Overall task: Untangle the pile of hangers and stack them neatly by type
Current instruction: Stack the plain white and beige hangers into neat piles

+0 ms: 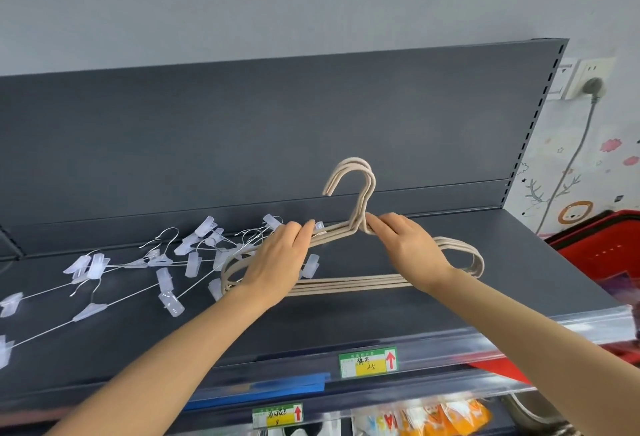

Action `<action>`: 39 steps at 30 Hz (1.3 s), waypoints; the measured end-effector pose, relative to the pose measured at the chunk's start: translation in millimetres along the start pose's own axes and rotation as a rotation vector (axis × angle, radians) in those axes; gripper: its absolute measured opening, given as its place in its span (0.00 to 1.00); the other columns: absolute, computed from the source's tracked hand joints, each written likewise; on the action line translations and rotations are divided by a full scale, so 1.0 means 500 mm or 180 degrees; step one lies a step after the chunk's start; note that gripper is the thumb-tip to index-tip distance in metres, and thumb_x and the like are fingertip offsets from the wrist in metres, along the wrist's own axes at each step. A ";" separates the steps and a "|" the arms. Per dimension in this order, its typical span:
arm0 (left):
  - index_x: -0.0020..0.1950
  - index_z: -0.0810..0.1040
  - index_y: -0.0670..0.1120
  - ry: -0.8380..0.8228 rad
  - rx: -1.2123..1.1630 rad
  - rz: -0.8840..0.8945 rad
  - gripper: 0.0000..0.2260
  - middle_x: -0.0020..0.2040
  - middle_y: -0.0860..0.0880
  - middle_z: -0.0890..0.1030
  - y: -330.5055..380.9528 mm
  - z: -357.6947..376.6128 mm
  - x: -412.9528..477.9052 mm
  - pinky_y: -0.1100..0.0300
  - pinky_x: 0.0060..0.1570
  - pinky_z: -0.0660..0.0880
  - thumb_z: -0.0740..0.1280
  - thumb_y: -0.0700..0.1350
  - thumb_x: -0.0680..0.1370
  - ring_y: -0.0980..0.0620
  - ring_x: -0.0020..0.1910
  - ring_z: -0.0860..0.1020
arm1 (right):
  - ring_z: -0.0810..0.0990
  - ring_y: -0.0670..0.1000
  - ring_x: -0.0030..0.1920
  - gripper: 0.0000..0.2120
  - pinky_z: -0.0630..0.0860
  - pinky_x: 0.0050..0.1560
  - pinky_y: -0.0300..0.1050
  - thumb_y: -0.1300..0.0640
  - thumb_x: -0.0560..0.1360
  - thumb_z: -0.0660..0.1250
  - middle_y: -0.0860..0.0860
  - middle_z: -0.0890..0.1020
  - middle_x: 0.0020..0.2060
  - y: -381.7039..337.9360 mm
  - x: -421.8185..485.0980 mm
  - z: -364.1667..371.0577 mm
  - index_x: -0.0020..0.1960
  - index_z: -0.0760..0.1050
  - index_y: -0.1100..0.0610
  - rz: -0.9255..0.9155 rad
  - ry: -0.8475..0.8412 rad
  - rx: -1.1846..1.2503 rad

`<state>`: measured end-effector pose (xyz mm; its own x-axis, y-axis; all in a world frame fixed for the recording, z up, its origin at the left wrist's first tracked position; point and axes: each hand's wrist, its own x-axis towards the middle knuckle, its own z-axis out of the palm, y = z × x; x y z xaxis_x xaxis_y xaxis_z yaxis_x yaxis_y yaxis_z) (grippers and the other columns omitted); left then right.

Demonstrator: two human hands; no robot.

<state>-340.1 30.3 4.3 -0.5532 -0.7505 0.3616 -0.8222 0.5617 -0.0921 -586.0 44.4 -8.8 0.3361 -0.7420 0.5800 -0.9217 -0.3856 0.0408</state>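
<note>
Currently both hands are on the beige hangers [346, 285], a bundle of several nested together on the dark shelf [450, 311]. The left hand [277, 255] has its fingers curled over the left shoulder wires just beside the neck. The right hand [405, 245] pinches the neck itself, at the base of the hooks. Neither hand is free.

Key geometry:
- The bundle's long axis runs left-right, roughly parallel to the shelf's front edge.
- The hooks point away from the person, toward the back panel [242, 130], and they're nearly aligned.
- The clip hangers [156, 262] lie in a tangle to the left, thin wire with clear clips, well within reach of the left hand. The right hand is well apart from them.
- A few clips sit right at the beige bundle's left end. I can't tell whether they're hooked into it or just lying beside or under it.

My read: the beige type is basically squared up. Next it gets set down on the right side, then the left hand goes for the clip tangle. The risk is a clip snagging the bundle's left loop.

Writing:
- The price tag [369, 363] on the shelf edge is green and yellow with a red up-arrow. It has handwritten characters I can't read, plus "2.5".
- The second tag [277, 416] below is similar, and its text is too blurred to read.
</note>
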 end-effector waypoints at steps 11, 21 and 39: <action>0.78 0.47 0.43 -0.0552 -0.0127 -0.0355 0.35 0.67 0.46 0.67 0.014 -0.008 0.007 0.59 0.54 0.70 0.61 0.30 0.76 0.50 0.59 0.72 | 0.77 0.59 0.36 0.33 0.75 0.34 0.48 0.75 0.60 0.67 0.55 0.81 0.42 -0.014 0.004 -0.001 0.64 0.71 0.60 0.0030 -0.0329 -0.0138; 0.72 0.60 0.43 -0.0553 -0.0298 -0.0513 0.25 0.61 0.45 0.73 -0.036 -0.055 -0.001 0.58 0.50 0.73 0.57 0.29 0.76 0.48 0.54 0.74 | 0.70 0.55 0.43 0.32 0.69 0.38 0.47 0.74 0.69 0.56 0.54 0.75 0.48 -0.034 0.070 -0.026 0.70 0.61 0.55 0.0052 -0.0862 0.0237; 0.53 0.73 0.44 -0.0606 -0.1264 -0.1713 0.11 0.43 0.49 0.72 -0.251 -0.097 -0.258 0.66 0.32 0.62 0.54 0.33 0.79 0.57 0.35 0.67 | 0.75 0.53 0.39 0.18 0.72 0.40 0.49 0.43 0.80 0.53 0.47 0.77 0.36 -0.187 0.198 -0.023 0.44 0.74 0.53 -0.0033 -0.1323 0.0945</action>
<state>-159.1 73.5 14.3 -0.1260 -0.9880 0.0894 -0.8975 0.1519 0.4140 -468.9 13.1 53.9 0.4491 -0.8696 0.2055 -0.8436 -0.4884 -0.2233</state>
